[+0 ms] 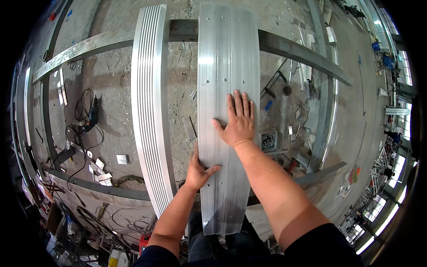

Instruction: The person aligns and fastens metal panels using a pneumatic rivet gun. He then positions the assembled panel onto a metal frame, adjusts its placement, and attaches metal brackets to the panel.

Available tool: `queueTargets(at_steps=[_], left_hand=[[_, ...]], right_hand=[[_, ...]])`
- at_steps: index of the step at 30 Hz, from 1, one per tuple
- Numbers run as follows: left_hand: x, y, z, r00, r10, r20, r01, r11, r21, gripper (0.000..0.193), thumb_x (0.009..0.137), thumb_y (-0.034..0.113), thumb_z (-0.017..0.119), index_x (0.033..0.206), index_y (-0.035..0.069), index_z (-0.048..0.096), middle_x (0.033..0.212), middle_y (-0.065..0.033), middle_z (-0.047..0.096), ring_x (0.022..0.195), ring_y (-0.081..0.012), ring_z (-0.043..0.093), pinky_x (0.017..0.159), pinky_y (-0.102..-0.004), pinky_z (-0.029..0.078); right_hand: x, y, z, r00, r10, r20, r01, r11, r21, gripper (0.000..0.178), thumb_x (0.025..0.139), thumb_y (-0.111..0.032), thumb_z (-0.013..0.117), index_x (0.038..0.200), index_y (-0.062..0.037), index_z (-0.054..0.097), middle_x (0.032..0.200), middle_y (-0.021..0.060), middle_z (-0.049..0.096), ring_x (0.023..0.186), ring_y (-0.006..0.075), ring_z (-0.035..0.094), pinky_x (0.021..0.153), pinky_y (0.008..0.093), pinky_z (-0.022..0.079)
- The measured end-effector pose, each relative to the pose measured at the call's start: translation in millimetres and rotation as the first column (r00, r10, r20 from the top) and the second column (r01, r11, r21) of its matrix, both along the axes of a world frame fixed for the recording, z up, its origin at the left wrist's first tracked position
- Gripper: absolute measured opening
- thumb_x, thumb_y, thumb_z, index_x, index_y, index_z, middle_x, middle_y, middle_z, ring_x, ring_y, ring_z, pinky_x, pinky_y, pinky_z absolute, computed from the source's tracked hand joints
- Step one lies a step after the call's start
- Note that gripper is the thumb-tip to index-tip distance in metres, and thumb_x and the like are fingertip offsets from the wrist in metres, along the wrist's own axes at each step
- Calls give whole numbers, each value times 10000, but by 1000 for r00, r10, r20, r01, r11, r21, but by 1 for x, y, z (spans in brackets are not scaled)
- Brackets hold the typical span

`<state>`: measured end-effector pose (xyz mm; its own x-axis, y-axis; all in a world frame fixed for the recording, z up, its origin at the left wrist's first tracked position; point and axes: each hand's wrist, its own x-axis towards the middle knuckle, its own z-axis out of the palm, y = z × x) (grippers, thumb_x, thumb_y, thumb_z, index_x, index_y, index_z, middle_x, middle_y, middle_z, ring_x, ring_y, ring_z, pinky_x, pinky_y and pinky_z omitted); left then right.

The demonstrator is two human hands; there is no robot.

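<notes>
A long silver aluminium panel point(228, 53) with lengthwise grooves and small screw or rivet heads lies across a metal frame, its near end by my legs. My right hand point(240, 127) rests flat on its upper face near the right edge, fingers stretched out and thumb spread. Lower down, at the panel's left edge, is my left hand point(199, 173). Its thumb lies over the top face and its straight fingers run along the side; part of them is hidden. Left of it lies a second aluminium profile point(151, 89) with narrow ribs.
Grey steel beams point(302, 50) form the supporting frame. On the floor at left is a corded power drill point(93, 112) beside white offcuts point(101, 171). A tray of small fasteners point(268, 140) sits right of the panel, near metal scraps. A small white block point(122, 159) lies left.
</notes>
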<state>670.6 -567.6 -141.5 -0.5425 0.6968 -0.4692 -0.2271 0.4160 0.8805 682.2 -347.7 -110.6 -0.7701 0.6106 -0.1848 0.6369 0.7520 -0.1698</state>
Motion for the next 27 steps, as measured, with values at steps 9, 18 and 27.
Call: queueTargets(at_steps=[9, 18, 27], left_hand=[[2, -1, -2, 999, 3, -45, -5, 999, -45, 1164, 620, 155, 947, 1504, -82, 229, 1383, -237, 493, 1268, -333, 520, 1069, -404, 424], [-1, 0, -3, 999, -3, -51, 1, 999, -41, 1164, 609, 160, 951, 1499, -75, 239, 1363, -240, 505, 1242, -337, 542, 1052, -400, 444], [-6, 0, 4, 995, -65, -74, 59, 995, -83, 1156, 641, 208, 935, 1505, -64, 217, 1390, -271, 463, 1249, -386, 519, 1050, -425, 442]], right_hand=[[4, 1, -5, 998, 17, -56, -17, 1000, -2, 888, 857, -588, 586, 1517, -44, 347, 1615, 154, 245, 1504, 370, 151, 1226, 531, 87], [2, 1, -1, 998, 20, -57, -20, 1000, 6, 881, 863, -579, 586, 1508, -27, 352, 1608, 162, 256, 1500, 370, 164, 1221, 531, 106], [0, 0, -1, 999, 6, -35, -6, 1000, -12, 882, 862, -580, 595, 1529, -71, 327, 1624, 130, 230, 1511, 342, 140, 1233, 515, 71]])
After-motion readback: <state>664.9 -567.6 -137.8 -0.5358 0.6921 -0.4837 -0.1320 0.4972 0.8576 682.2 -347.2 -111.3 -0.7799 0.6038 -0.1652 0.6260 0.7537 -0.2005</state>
